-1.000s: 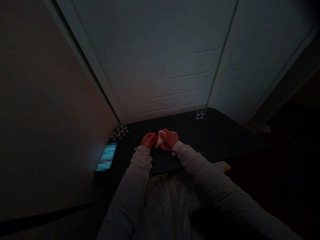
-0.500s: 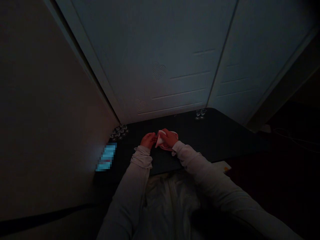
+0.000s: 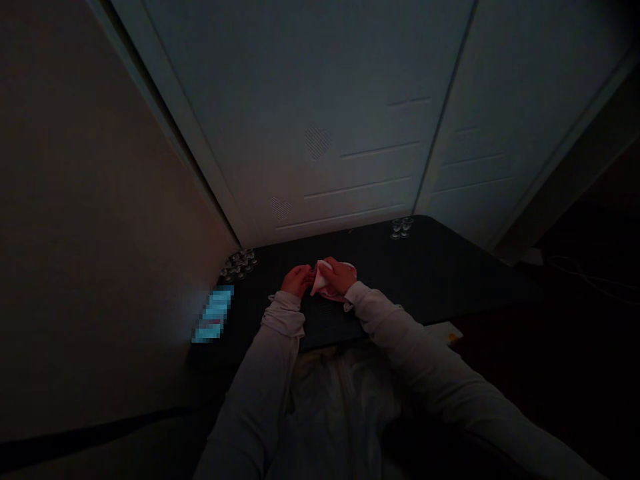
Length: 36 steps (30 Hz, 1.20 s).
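Note:
Over the middle of the dark table, both hands are close together in dim light. My right hand (image 3: 338, 275) is closed on a pink and white cloth (image 3: 323, 283), which bunches under the fingers and hangs out past the knuckles. Just left of it, my left hand (image 3: 297, 280) has its fingers curled in toward the cloth's edge. Something small and dark shows between the left fingertips and the cloth, too dim to make out. Two small stemmed glasses (image 3: 401, 229) stand upright near the table's back right.
Several more small glasses (image 3: 240, 263) crowd the table's back left corner. A blurred, glowing blue screen (image 3: 214, 315) leans by the left wall. White panel doors (image 3: 320, 173) rise behind the black table (image 3: 450, 280). A pale flat item (image 3: 443, 332) pokes out by the front edge.
Hands and cloth hold almost the same place and pose. The picture has darkened slightly.

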Motion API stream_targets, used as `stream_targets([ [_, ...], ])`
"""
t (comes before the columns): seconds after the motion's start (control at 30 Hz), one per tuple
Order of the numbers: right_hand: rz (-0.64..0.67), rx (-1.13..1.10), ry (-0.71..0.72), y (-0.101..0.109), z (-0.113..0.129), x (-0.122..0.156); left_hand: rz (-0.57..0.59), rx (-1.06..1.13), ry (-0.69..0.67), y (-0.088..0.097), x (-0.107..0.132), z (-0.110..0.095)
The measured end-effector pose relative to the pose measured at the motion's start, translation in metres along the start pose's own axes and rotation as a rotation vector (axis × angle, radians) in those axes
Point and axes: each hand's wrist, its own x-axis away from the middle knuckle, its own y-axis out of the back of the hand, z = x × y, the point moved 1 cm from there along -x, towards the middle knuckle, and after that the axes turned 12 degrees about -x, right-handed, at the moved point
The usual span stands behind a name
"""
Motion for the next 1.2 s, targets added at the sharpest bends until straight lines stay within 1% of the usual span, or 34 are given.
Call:
stream_targets([
  [0.2, -0.002, 0.000, 0.003, -0.0008, -0.0004, -0.0005, 0.013, 0.003, -0.006, -0.0001, 0.0000, 0.0003],
  [0.33, 0.002, -0.016, 0.004, -0.0014, -0.0028, -0.0008, 0.003, 0.004, -0.010, 0.0004, -0.0003, 0.0006],
  [0.5, 0.010, -0.013, 0.005, -0.0005, -0.0023, -0.0006, 0.022, 0.004, -0.007, 0.0011, -0.0003, 0.0008],
  [0.73, 0.008, -0.027, 0.008, -0.0012, -0.0018, -0.0005, 0.002, 0.017, -0.002, 0.0008, -0.0008, 0.0007],
  [0.93, 0.000, 0.019, 0.009, -0.0009, -0.0021, -0.0006, -0.004, 0.006, 0.003, -0.0005, 0.0008, -0.0008],
  [1.2, 0.005, 0.019, 0.010, -0.0019, -0.0041, -0.0013, 0.008, 0.015, -0.011, 0.0002, -0.0002, 0.0006],
])
